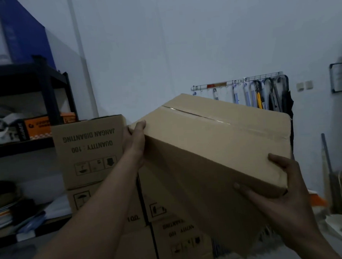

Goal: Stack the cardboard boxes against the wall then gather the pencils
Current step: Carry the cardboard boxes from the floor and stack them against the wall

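**Box in both hands, tilted, over the stack**

- Plain cardboard box (pixel 216 138) is held up off everything and tilted, with its taped seam on the top face. It sits in front of and partly covers the stacked boxes (pixel 89 150).
- left hand (pixel 134 139): fingers curled over the box's far-left corner, gripping the edge.
- right hand (pixel 279 184): clamps the near-right corner, thumb on the top face and fingers spread along the face below.
- The stack is several boxes high and stands by the white wall (pixel 180 38), just beside a dark shelf rack (pixel 43 81). Print on the top box reads upside down.
- A hook rail (pixel 237 83) with hanging tools is on the wall behind the held box.
- The frame is dim and motion-blurred at its edges.
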